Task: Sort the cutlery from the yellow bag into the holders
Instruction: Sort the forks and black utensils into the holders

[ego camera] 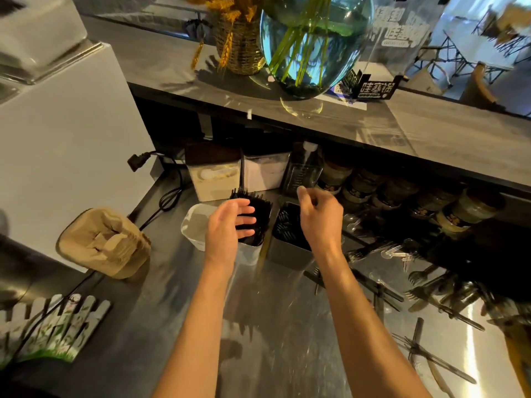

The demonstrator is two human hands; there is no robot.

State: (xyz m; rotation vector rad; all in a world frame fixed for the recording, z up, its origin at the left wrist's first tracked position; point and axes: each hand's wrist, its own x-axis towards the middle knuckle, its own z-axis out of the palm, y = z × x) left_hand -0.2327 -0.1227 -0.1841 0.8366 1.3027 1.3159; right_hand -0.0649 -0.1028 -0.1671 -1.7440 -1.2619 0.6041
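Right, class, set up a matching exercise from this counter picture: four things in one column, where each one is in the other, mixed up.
Things
1. left hand
2. right hand
3. glass vase
4. loose forks

Places
A. on the upper shelf
B. scattered on the steel counter, right side
C. against the bundle of black forks in a holder
D. above the grey holder

Pairs: 1-C, 2-D, 3-A, 4-B

Fork holder left of spoon holder, loose cutlery scattered right on counter
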